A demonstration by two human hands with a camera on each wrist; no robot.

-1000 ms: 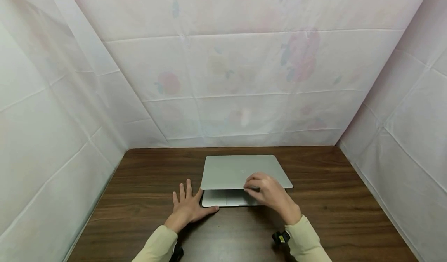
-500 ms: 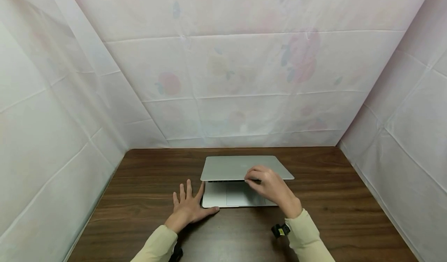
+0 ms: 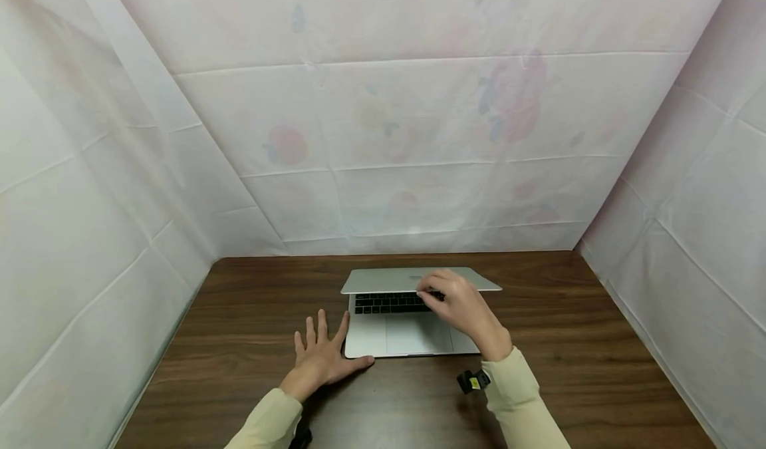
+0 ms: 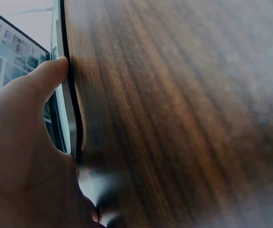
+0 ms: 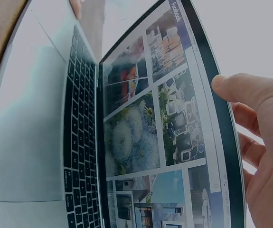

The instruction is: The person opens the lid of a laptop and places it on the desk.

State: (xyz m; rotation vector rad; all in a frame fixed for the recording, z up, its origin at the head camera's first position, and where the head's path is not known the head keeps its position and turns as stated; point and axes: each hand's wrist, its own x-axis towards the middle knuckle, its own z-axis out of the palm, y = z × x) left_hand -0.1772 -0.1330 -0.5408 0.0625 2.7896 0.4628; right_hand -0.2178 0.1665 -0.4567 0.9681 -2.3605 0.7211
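Note:
A silver laptop (image 3: 417,334) lies on the wooden table with its lid (image 3: 383,280) tilted part way up. My right hand (image 3: 457,300) pinches the lid's front edge, thumb on the screen side and fingers behind it. In the right wrist view the lit screen (image 5: 141,128) shows photo tiles, facing the black keyboard (image 5: 81,128). Spread beside the base's front left corner, my left hand (image 3: 323,356) has its thumb along the front edge and its index finger by the left side. The left wrist view shows that thumb (image 4: 51,73) over the laptop's edge.
The dark wooden table (image 3: 251,302) extends on both sides of the laptop. White cloth (image 3: 383,203) with faded fruit prints hangs behind it and at the sides. A small black device (image 3: 473,381) is strapped at the right wrist.
My right hand has moved up and back with the lid's edge, so the lid stands more raised. The keyboard now shows in the head view. My left hand has stayed in place.

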